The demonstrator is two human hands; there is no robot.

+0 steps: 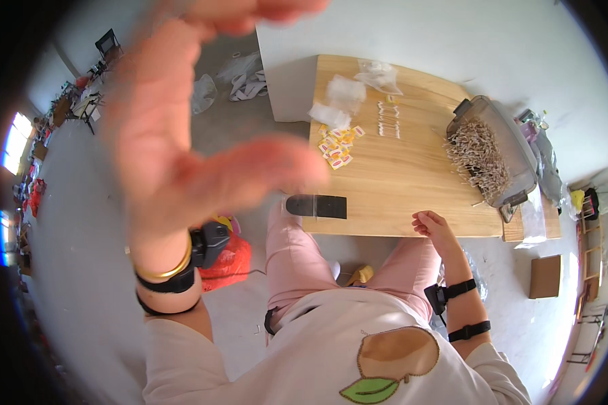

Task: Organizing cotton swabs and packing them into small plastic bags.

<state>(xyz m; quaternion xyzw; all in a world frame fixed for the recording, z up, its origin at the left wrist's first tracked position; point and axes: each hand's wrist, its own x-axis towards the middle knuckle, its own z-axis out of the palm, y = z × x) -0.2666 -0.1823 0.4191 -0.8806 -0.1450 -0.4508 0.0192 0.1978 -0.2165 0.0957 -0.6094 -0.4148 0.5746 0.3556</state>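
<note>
Handling apparently paused: left hand raised, thumb and fingers wide apart, nothing between; right hand loosely curled, hold unclear; swab row on table, reaching it calls for lowering left

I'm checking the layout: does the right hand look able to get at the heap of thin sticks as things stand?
Probably yes: the right hand is by the front edge of the table, and only bare wood shows between it and the heap of thin sticks.
</note>
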